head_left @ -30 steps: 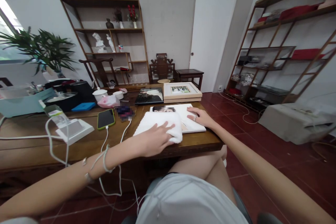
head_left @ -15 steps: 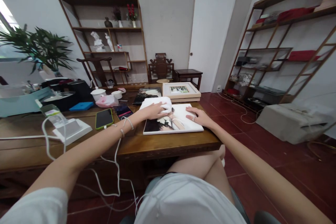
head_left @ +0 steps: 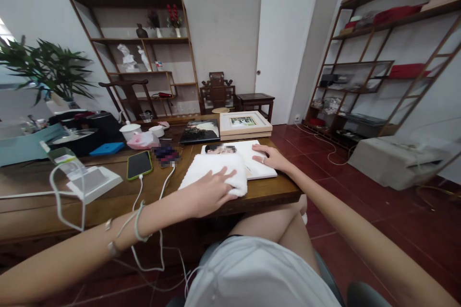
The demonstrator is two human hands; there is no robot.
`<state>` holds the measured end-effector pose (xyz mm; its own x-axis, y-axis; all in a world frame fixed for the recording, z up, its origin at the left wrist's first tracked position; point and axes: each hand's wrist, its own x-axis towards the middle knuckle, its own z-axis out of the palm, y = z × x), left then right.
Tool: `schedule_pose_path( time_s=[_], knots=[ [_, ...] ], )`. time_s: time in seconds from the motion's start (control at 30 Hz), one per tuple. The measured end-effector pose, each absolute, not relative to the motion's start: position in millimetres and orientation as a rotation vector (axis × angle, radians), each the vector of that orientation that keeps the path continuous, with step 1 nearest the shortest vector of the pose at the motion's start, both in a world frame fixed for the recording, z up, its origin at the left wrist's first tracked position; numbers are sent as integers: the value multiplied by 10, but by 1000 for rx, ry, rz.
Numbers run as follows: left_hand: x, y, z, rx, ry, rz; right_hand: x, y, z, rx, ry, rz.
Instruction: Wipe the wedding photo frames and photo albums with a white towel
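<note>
A white fluffy towel (head_left: 211, 162) lies over the near left part of a photo panel (head_left: 262, 171) at the table's front edge. My left hand (head_left: 212, 189) grips the towel from above, fingers spread across it and pressed down, some fingertips sunk into the pile. On the panel's right side rests my right hand (head_left: 268, 157), its fingers apart and holding nothing. The panel has a white border area and a printed picture of a person, partly hidden by the towel.
Behind the panel lie a dark photo panel (head_left: 200, 131) and a light wooden picture frame (head_left: 245, 129). To the left are a green-edged phone (head_left: 139, 165), a white stand (head_left: 94, 183), a pink bag (head_left: 142, 140), a blue box (head_left: 108, 148) and white cables (head_left: 162, 230).
My left hand has drawn the towel toward me, from the panel's far left part to its near edge. My right hand stays on the panel's right side.
</note>
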<state>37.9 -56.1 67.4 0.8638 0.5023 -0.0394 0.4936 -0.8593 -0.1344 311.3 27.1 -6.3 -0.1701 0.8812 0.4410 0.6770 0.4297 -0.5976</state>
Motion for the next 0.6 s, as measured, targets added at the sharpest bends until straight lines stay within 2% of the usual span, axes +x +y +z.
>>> schedule_pose_path(
  time_s=[0.23, 0.37, 0.47, 0.6],
  knots=[
    [500, 255, 655, -2818, -1058, 130, 3120, 280, -77, -1289, -1928, 344],
    [509, 652, 556, -2768, -1022, 86, 3120, 284, -88, -1298, -1924, 346],
    [503, 585, 530, -2780, -950, 116, 3128, 292, -96, -1293, -1923, 338],
    [531, 90, 571, -2789, -830, 191, 3153, 311, -105, -1274, -1931, 348]
  ],
)
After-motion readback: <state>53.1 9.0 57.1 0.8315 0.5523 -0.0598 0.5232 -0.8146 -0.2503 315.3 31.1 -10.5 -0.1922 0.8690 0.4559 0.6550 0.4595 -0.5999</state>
